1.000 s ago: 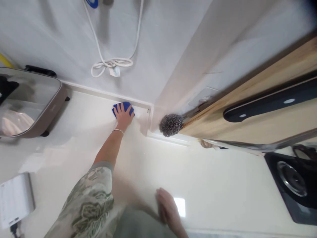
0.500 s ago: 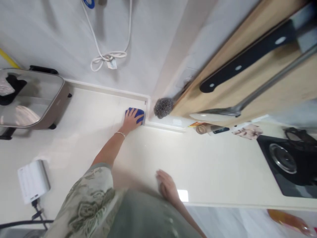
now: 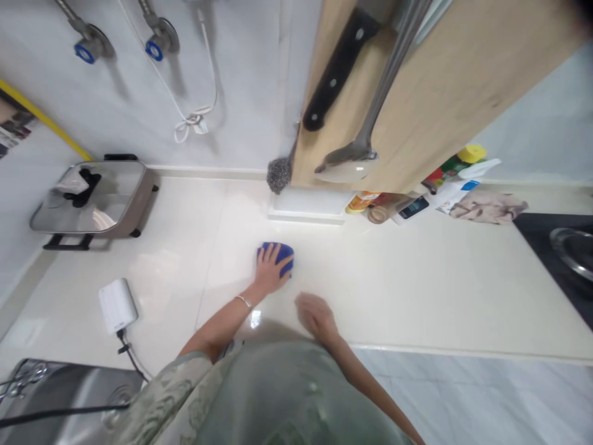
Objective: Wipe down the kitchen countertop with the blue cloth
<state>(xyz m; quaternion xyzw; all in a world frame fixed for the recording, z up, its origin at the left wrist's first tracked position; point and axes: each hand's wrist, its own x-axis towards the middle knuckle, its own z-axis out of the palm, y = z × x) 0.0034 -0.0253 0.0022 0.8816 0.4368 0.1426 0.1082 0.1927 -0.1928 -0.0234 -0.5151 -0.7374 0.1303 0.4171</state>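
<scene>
A folded blue cloth (image 3: 283, 254) lies on the white countertop (image 3: 398, 284). My left hand (image 3: 269, 272) presses down over it, fingers spread across the top and thumb along its right side, so the hand moves with the cloth. A thin bracelet circles the left wrist. To the right and nearer my body, my right hand (image 3: 317, 315) hangs over the counter's front part. Its fingers are curled together and a little blurred, and nothing shows in them.
An electric pan (image 3: 143, 191) with a glass lid stands back left, a white power box (image 3: 118, 306) with a cable in front. A sink (image 3: 78, 408) is near left. Knife (image 3: 340, 71), spoon (image 3: 356, 154) and steel scrubber (image 3: 279, 175) hang at a wooden board. A stove (image 3: 560, 259) is right.
My left hand has drawn the blue cloth away from the back corner, toward my body. My right hand stays near my front. The camera view has turned and shifted, bringing the sink into sight.
</scene>
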